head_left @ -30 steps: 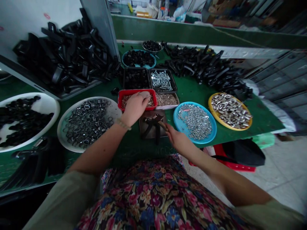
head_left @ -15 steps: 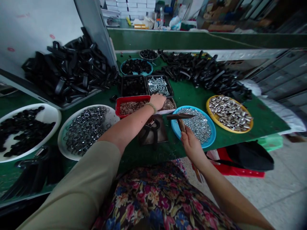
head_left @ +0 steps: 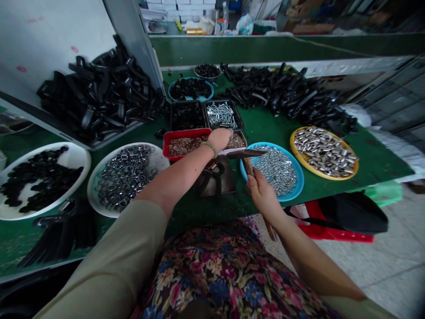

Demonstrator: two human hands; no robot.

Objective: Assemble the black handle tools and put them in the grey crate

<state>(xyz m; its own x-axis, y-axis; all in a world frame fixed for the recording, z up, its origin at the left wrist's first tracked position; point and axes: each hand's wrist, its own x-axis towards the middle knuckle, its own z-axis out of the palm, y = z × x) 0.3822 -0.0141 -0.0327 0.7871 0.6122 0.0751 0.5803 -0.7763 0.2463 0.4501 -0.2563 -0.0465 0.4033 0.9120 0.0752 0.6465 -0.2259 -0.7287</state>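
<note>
My left hand (head_left: 220,139) reaches down over the white-edged tray (head_left: 243,146) of small coppery pieces. Its fingertips point away from me and are hidden behind the hand, so what they hold does not show. My right hand (head_left: 263,191) is wrapped round the wooden handle of a hammer (head_left: 247,167), whose dark head is level near the rim of a blue plate of small silvery parts (head_left: 278,170). Below my left wrist, a black strap-like piece with a metal part (head_left: 217,177) lies on a dark metal plate (head_left: 229,185).
A red tray of copper pins (head_left: 184,147) adjoins the left hand. Behind are a black tray of screws (head_left: 222,115) and heaped black handles (head_left: 275,91). A white plate of metal rings (head_left: 124,177) stands left, a yellow plate of metal sleeves (head_left: 323,150) right.
The view has shifted slightly. My right hand has brought the hammer a little to the left, closer to the tray. My left hand stays over the coppery pieces.
</note>
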